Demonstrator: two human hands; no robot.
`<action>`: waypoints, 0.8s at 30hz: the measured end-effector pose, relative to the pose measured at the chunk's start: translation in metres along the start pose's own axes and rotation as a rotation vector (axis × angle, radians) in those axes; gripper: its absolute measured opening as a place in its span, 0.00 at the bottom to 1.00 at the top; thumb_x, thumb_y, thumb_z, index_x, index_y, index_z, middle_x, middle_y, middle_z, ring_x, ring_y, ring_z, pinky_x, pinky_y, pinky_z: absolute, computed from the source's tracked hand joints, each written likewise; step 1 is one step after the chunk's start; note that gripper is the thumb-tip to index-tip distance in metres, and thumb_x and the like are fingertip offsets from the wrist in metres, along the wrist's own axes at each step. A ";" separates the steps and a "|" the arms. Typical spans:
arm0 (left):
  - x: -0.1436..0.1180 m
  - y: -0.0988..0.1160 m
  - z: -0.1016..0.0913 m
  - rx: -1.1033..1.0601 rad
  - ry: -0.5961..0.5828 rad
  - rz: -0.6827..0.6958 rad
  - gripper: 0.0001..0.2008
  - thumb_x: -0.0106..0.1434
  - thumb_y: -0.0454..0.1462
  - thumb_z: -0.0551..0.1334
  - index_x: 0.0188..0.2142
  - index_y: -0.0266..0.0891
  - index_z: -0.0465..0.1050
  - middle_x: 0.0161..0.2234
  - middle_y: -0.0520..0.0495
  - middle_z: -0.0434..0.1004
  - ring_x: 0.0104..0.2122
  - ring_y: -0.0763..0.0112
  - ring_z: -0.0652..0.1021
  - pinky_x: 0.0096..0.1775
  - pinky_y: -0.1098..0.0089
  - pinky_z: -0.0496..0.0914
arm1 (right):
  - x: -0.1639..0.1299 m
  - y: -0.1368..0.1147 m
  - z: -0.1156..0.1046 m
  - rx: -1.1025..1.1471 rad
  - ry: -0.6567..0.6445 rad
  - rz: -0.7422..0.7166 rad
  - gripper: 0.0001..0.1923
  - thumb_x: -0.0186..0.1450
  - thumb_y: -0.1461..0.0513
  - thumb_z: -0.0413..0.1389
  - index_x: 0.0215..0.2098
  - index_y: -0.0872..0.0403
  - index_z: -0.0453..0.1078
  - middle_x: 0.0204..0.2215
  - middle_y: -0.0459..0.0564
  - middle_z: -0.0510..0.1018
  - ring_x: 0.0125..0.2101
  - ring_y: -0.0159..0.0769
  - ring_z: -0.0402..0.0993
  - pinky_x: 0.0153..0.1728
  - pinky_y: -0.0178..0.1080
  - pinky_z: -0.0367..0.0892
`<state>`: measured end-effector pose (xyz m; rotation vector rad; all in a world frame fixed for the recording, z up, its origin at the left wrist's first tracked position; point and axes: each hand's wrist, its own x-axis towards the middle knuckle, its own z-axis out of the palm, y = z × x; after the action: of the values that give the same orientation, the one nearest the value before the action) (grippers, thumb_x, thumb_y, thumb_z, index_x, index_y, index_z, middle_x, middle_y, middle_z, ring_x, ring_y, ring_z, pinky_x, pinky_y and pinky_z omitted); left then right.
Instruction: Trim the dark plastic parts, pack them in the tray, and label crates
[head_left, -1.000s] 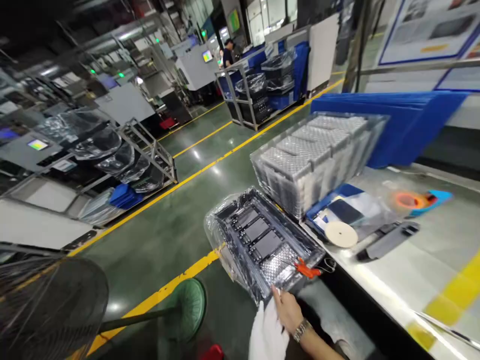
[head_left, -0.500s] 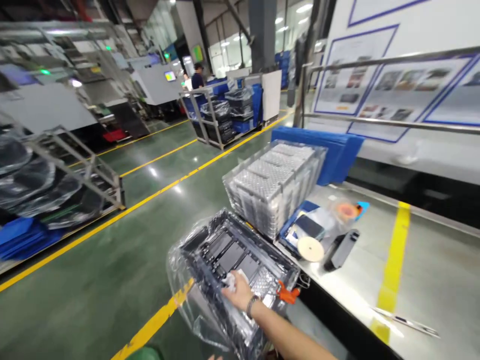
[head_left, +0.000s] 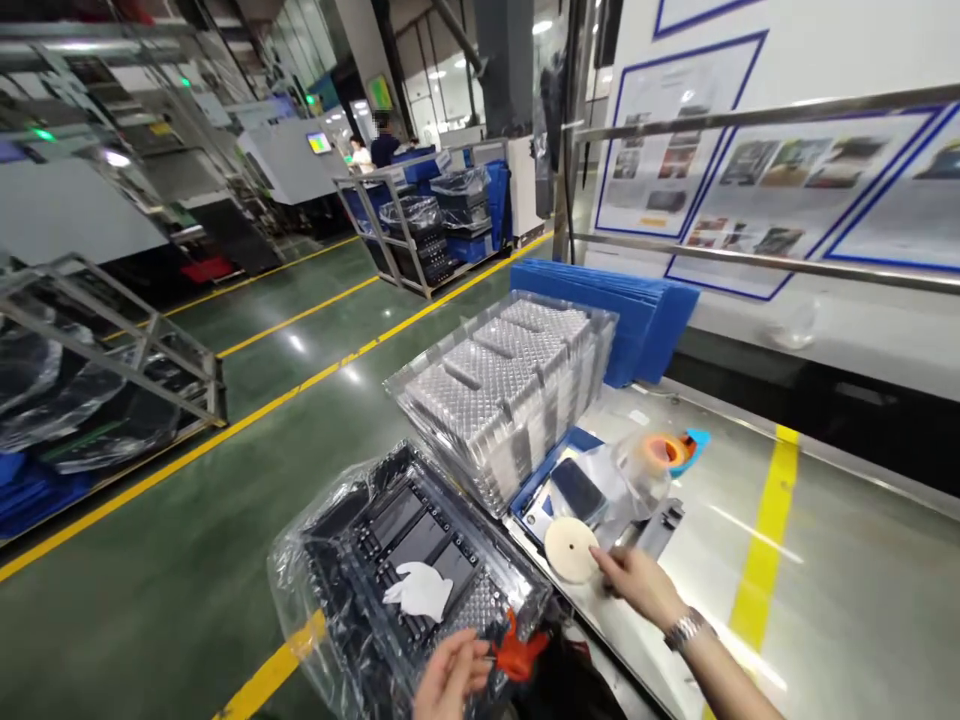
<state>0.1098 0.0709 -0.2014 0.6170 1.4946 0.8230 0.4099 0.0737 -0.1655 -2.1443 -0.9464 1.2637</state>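
Observation:
My right hand [head_left: 641, 585], with a metal-band watch at the wrist, is over the bench. Its fingers are curled around the near end of a long dark grey part [head_left: 663, 528], and one fingertip reaches the edge of a round cream disc [head_left: 570, 550]. Low in the picture, my left hand [head_left: 456, 672] pinches the left end of an orange-handled tool [head_left: 519, 650]; its jaws are mostly hidden. A white glove [head_left: 421, 590] lies on black flat parts [head_left: 431, 545] in a plastic-lined black crate [head_left: 495, 530] beside the bench.
Stacked clear blister trays [head_left: 510, 370] stand behind the crate, with blue sheets [head_left: 630, 310] leaning beyond. On the bench [head_left: 720, 570] are a phone [head_left: 577, 490] and an orange tape roll [head_left: 664, 452]. Metal rails run along the right. Loaded carts and people are farther off.
My right hand has left the white glove on the parts in the crate and moved right to the grey part. My left hand has come up to the orange-handled tool. The view has shifted.

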 end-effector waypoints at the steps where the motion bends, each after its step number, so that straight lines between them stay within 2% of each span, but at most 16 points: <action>1: 0.000 0.000 0.021 0.006 -0.033 0.002 0.30 0.37 0.57 0.71 0.32 0.37 0.75 0.28 0.43 0.80 0.26 0.64 0.78 0.31 0.66 0.71 | 0.013 0.001 -0.006 -0.030 -0.030 0.058 0.29 0.60 0.42 0.46 0.12 0.51 0.61 0.15 0.55 0.74 0.17 0.40 0.71 0.26 0.43 0.67; 3: 0.002 -0.001 0.059 0.043 -0.085 -0.029 0.28 0.39 0.52 0.71 0.34 0.36 0.72 0.29 0.43 0.79 0.26 0.65 0.77 0.29 0.68 0.69 | 0.036 0.002 -0.015 -0.074 -0.054 0.133 0.32 0.63 0.43 0.42 0.09 0.50 0.59 0.13 0.56 0.72 0.15 0.39 0.69 0.23 0.42 0.66; 5: 0.004 -0.002 0.091 0.111 -0.076 -0.072 0.25 0.42 0.45 0.71 0.37 0.36 0.69 0.30 0.44 0.77 0.27 0.67 0.77 0.28 0.70 0.67 | 0.055 0.002 -0.024 -0.120 -0.002 0.125 0.30 0.65 0.48 0.40 0.09 0.49 0.59 0.14 0.56 0.73 0.19 0.41 0.73 0.27 0.43 0.67; 8: 0.007 -0.003 0.126 0.230 -0.025 -0.163 0.20 0.50 0.37 0.66 0.40 0.36 0.62 0.29 0.49 0.73 0.26 0.72 0.74 0.26 0.73 0.63 | 0.074 0.002 -0.041 -0.188 0.106 0.044 0.25 0.64 0.52 0.42 0.11 0.49 0.60 0.19 0.57 0.74 0.32 0.46 0.76 0.39 0.45 0.66; 10: 0.009 -0.005 0.141 0.258 -0.006 -0.224 0.17 0.53 0.35 0.65 0.39 0.37 0.60 0.28 0.52 0.71 0.23 0.74 0.72 0.25 0.73 0.61 | 0.081 0.005 -0.054 -0.207 0.142 0.029 0.24 0.63 0.51 0.42 0.13 0.49 0.63 0.21 0.57 0.75 0.35 0.48 0.75 0.41 0.46 0.65; 13: 0.011 -0.010 0.154 0.233 -0.026 -0.304 0.17 0.53 0.38 0.66 0.35 0.38 0.59 0.26 0.53 0.70 0.20 0.75 0.72 0.25 0.73 0.61 | 0.080 0.015 -0.070 -0.177 0.107 0.077 0.26 0.63 0.47 0.40 0.17 0.50 0.66 0.20 0.57 0.77 0.29 0.46 0.75 0.36 0.46 0.67; 15: 0.013 -0.013 0.159 0.210 -0.071 -0.359 0.18 0.51 0.42 0.67 0.32 0.38 0.60 0.24 0.51 0.72 0.19 0.74 0.72 0.25 0.72 0.61 | 0.068 0.023 -0.072 -0.128 0.006 0.111 0.29 0.62 0.43 0.39 0.16 0.50 0.67 0.19 0.57 0.77 0.22 0.43 0.74 0.30 0.45 0.69; 18: 0.010 -0.014 0.163 0.152 -0.153 -0.390 0.22 0.46 0.49 0.69 0.28 0.38 0.61 0.22 0.48 0.74 0.17 0.75 0.71 0.25 0.71 0.61 | 0.039 0.030 -0.056 -0.069 -0.164 0.103 0.29 0.56 0.38 0.46 0.13 0.50 0.65 0.18 0.57 0.76 0.16 0.41 0.71 0.23 0.44 0.69; 20: 0.004 -0.011 0.165 0.098 -0.221 -0.376 0.28 0.40 0.55 0.69 0.27 0.37 0.62 0.23 0.46 0.76 0.18 0.75 0.72 0.27 0.71 0.62 | 0.020 0.030 -0.038 -0.039 -0.228 0.063 0.26 0.53 0.38 0.49 0.17 0.49 0.67 0.21 0.56 0.78 0.16 0.42 0.72 0.19 0.44 0.68; 22: -0.005 -0.007 0.166 0.048 -0.291 -0.367 0.34 0.33 0.59 0.69 0.29 0.35 0.65 0.24 0.44 0.77 0.19 0.75 0.73 0.28 0.70 0.64 | 0.008 0.025 -0.024 -0.011 -0.238 0.008 0.25 0.53 0.38 0.48 0.23 0.48 0.69 0.21 0.54 0.78 0.17 0.44 0.73 0.19 0.45 0.67; 24: -0.013 -0.003 0.166 0.014 -0.348 -0.360 0.38 0.30 0.61 0.68 0.31 0.34 0.66 0.26 0.44 0.78 0.21 0.74 0.74 0.28 0.70 0.65 | 0.006 0.019 -0.020 -0.004 -0.188 -0.051 0.25 0.54 0.38 0.45 0.25 0.47 0.68 0.16 0.52 0.74 0.18 0.45 0.72 0.22 0.45 0.69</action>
<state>0.2760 0.0807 -0.1938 0.4544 1.2423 0.4029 0.4360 0.0653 -0.1726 -2.0171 -1.0733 1.4589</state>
